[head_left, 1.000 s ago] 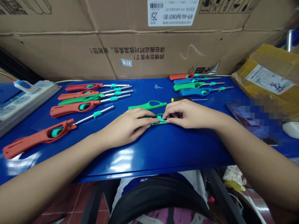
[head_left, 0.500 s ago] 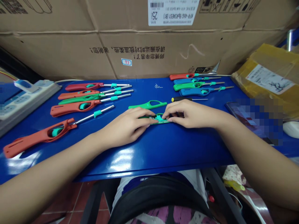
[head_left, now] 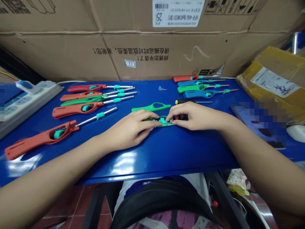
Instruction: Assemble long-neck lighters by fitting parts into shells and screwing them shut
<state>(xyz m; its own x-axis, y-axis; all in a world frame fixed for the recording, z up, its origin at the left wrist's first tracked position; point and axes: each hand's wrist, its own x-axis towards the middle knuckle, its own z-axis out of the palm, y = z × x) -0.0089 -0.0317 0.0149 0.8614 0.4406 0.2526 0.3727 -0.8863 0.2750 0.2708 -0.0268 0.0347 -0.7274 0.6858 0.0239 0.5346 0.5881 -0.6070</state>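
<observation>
An opened green lighter half [head_left: 164, 124], with a teal trigger and small inner parts showing, lies on the blue table between my hands. My left hand [head_left: 135, 128] closes on its left end, thumb in front and fingers behind. At the teal trigger, my right hand [head_left: 188, 116] pinches with thumb and fingertips; the fingers hide part of the lighter. Just behind lies the separate green shell half [head_left: 151, 107]. A screwdriver [head_left: 186, 101] with a black and yellow handle rests behind my right hand.
Several long-necked lighters lie to the left, the nearest an orange lighter [head_left: 43, 140]. More lie at the back right, among them a blue lighter [head_left: 199, 94]. A power strip [head_left: 30, 98] stands at left, a phone [head_left: 257, 127] and taped parcel [head_left: 274, 82] at right. A large carton [head_left: 143, 41] walls the back.
The view has shifted very slightly. Both hands stay at the green lighter half in almost the same pose.
</observation>
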